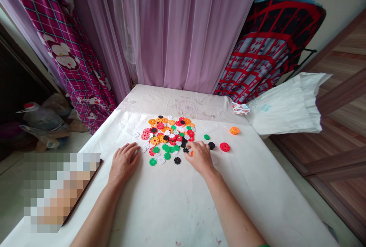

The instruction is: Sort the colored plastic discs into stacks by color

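A loose pile of flower-shaped plastic snowflake discs (171, 132) in red, orange, green, white and black lies on the white table. My left hand (124, 163) rests palm down at the pile's left side, fingers stretched out, holding nothing, close to some white discs (145, 147). On the right side of the pile, my right hand (201, 157) has its thumb and forefinger curled in at a black snowflake disc (185, 150). An orange disc (192, 153) shows under its fingers. A black piece (211, 145) sits right beside its knuckles.
Right of the pile lie a green disc (206, 137), a red cluster (225, 146) and an orange cluster (235, 130). A white bag (288, 104) hangs over the table's right edge near a small patterned paper item (240, 108). A blurred-out object (65, 193) occupies the left edge.
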A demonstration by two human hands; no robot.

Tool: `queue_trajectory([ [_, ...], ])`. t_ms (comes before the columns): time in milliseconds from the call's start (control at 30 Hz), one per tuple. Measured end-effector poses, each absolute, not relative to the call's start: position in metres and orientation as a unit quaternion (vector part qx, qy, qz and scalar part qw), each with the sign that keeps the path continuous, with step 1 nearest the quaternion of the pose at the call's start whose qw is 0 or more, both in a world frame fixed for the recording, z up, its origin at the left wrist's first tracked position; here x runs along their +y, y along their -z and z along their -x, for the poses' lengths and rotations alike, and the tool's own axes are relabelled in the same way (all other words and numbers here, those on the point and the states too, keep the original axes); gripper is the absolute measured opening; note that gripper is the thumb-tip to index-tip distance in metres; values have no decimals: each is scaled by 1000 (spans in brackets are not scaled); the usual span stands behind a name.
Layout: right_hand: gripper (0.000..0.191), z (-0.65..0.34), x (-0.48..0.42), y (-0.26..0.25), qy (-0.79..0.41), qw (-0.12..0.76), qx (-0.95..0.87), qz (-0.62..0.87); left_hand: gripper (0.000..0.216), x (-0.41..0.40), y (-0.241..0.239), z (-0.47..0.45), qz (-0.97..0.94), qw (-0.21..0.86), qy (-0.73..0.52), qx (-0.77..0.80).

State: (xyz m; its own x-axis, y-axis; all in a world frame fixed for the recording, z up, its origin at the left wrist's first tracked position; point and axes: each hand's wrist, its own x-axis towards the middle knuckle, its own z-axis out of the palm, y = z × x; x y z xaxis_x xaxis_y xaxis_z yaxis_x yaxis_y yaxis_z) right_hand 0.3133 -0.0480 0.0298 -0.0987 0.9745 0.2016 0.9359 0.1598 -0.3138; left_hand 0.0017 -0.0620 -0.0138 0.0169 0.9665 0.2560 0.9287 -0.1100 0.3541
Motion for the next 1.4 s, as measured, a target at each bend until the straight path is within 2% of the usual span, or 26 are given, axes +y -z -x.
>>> queue_trajectory([
  [100,15,-354,-40,-37,-11,226,-679,699,40,-62,15,-1,-712,41,-222,664],
  [267,16,-413,-32,-39,4,194,-638,745,40,-60,16,0,-713,32,-224,664],
  [500,14,-415,-29,-28,3,168,-662,730,40,-60,16,0,-713,33,-214,667],
  [700,16,-417,-31,-34,16,179,-660,730,40,-59,16,0,-711,35,-215,668],
  [833,11,-396,-43,-43,8,217,-684,696,40,-59,15,0,-713,36,-219,665],
  [933,14,-355,-57,-44,-51,226,-740,632,39,-60,14,-1,-713,35,-221,665],
  [1067,14,-300,-74,-36,-109,178,-789,578,39,-61,13,-3,-712,41,-221,665],
  [1233,13,-270,-81,-23,-87,94,-795,593,38,-62,13,-3,-711,39,-230,663],
  [1400,22,-290,-78,-26,-110,167,-765,613,39,-62,14,-1,-712,44,-224,664],
])
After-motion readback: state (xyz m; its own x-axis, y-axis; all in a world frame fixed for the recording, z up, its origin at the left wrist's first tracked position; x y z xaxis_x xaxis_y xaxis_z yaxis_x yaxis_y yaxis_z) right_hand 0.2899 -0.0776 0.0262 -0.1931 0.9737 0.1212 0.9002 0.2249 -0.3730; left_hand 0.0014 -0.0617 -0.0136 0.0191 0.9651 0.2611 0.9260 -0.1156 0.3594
